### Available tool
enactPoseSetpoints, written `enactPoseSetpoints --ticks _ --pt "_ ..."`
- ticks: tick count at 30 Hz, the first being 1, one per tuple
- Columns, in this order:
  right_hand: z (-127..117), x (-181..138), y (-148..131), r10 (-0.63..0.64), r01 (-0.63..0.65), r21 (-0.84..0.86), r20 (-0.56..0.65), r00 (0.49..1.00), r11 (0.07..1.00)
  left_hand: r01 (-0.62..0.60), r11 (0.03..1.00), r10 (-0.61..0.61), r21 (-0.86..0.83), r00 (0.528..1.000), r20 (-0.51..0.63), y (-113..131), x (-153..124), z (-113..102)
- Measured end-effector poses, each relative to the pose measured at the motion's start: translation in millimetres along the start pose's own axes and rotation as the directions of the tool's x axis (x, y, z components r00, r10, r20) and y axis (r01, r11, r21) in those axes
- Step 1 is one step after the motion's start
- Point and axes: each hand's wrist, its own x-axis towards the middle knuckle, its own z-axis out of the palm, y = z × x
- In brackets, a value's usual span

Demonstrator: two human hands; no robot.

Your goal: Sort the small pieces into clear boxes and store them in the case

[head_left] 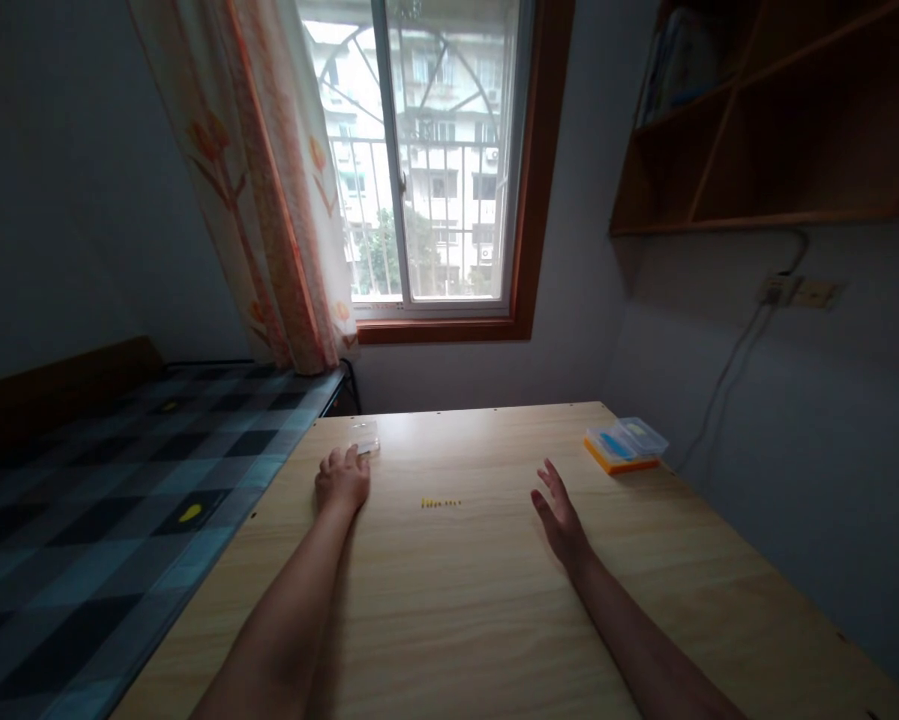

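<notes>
My left hand [342, 480] rests palm down on the left of the wooden table, its fingers apart and slightly bent. Its fingertips are at the near edge of a small clear plastic box [366, 436]; whether they touch it I cannot tell. Toward the right, my right hand [559, 515] is open over the table, fingers spread and nothing in them. Between the hands lies a short row of several tiny yellow pieces [440, 503], larger at the left end than at the right. They are too small to name.
On the table [434, 620], at the far right, stands an orange box [621, 460] with blue contents and a clear lid [640, 437]. A bed with a checked cover [119, 500] adjoins the left side. Behind are a curtain [269, 200] and window; a shelf [749, 150] hangs right.
</notes>
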Motion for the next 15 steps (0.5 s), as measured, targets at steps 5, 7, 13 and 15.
enactPoseSetpoints --ticks 5,7,13,15 --pt "0.7 0.4 3.2 0.010 -0.010 0.098 0.010 1.000 0.995 -0.002 1.000 0.002 0.001 1.000 0.017 -0.7 -0.1 -0.7" --pt "1.0 0.5 3.5 0.013 -0.014 0.122 0.014 1.000 0.992 -0.005 1.000 0.005 0.003 1.000 0.018 -0.8 -0.1 -0.9" --pt "0.3 -0.1 2.2 0.022 -0.025 0.154 0.022 1.000 0.988 -0.010 1.000 0.010 0.012 1.000 0.003 -0.6 -1.0 -2.1" --pt "0.0 -0.5 2.1 0.024 -0.028 0.157 0.023 0.999 0.987 -0.015 1.000 0.015 0.015 1.000 -0.004 -0.8 -1.2 -2.4"
